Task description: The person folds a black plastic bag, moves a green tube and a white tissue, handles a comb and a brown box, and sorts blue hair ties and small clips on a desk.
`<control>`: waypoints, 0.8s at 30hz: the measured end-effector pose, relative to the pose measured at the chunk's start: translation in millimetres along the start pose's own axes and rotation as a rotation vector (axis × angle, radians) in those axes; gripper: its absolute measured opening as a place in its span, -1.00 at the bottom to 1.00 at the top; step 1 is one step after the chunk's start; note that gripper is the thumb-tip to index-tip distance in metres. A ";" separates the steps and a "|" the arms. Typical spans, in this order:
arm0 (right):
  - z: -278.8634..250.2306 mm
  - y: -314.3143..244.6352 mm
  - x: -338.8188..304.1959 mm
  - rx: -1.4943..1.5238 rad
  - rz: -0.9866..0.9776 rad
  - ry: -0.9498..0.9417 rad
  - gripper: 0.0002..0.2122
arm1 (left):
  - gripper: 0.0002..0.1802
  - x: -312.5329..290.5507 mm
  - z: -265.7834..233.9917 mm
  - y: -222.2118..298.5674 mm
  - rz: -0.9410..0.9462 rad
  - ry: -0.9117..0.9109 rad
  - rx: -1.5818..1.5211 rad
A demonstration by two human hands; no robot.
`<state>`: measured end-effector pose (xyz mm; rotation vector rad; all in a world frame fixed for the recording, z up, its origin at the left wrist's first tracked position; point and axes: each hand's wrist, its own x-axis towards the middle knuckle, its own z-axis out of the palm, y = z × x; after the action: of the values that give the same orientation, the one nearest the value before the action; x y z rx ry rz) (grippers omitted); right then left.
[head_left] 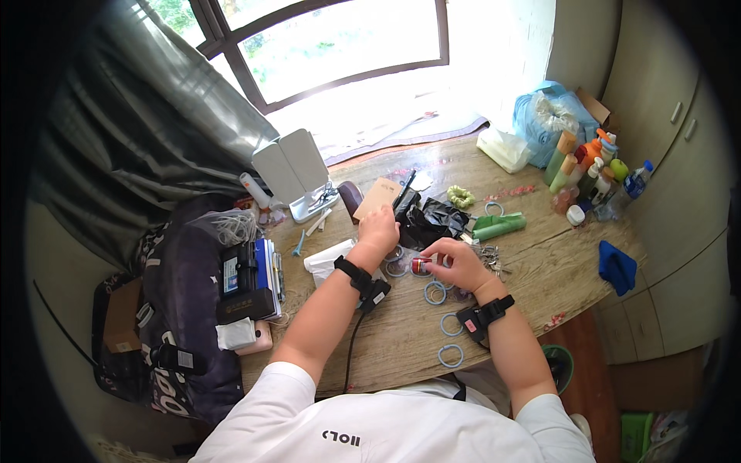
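Note:
My left hand (378, 230) is closed at the lower edge of a thin tan notebook (375, 197); its fingertips are partly hidden. Just right of it lie a slim black stick-like thing (405, 187) and a crumpled black plastic bag (434, 219). My right hand (457, 264) pinches a small red cylinder with a pale band (421, 266) between thumb and fingers. Under and around this hand are several pale blue rings (434, 292) and a bunch of keys (491, 258). A rolled green packet (499, 225) rests beyond the right hand.
A white folding mirror (292, 166) stands at the back left, near books and a black wallet (239, 272). Several bottles (590, 174) and a blue plastic bag (552, 119) crowd the back right. A blue cloth (617, 267) hangs by the table's right edge. A cable runs from my left wristband.

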<state>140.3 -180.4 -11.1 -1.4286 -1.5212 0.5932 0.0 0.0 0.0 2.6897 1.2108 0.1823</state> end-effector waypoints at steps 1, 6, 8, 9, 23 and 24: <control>1.4 0.0 1.6 -0.019 -0.041 -0.045 -0.73 | -0.48 0.1 0.4 -1.1 0.016 0.055 -0.055; -0.4 -10.0 -5.1 -0.102 -0.022 -0.089 -0.73 | -0.58 -26.4 -13.4 12.0 0.086 0.333 -0.362; 0.6 -6.3 -6.8 -0.123 -0.022 -0.068 -0.72 | -0.57 -38.1 -20.4 17.4 0.169 0.405 -0.446; 3.6 -3.3 -6.4 -0.138 -0.016 -0.053 -0.72 | -0.56 -43.3 -21.7 19.0 0.244 0.480 -0.531; -69.4 35.7 -39.1 0.483 0.101 0.528 -0.76 | -0.56 -100.7 22.2 42.8 0.338 0.450 -0.780; -84.8 44.4 -44.2 0.408 0.132 0.613 -0.75 | -0.58 -99.4 22.9 41.5 0.311 0.426 -0.824</control>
<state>230.3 -233.9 -23.8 -1.2404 -0.7763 0.4515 -31.0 -104.3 -16.8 2.1036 0.5685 1.0761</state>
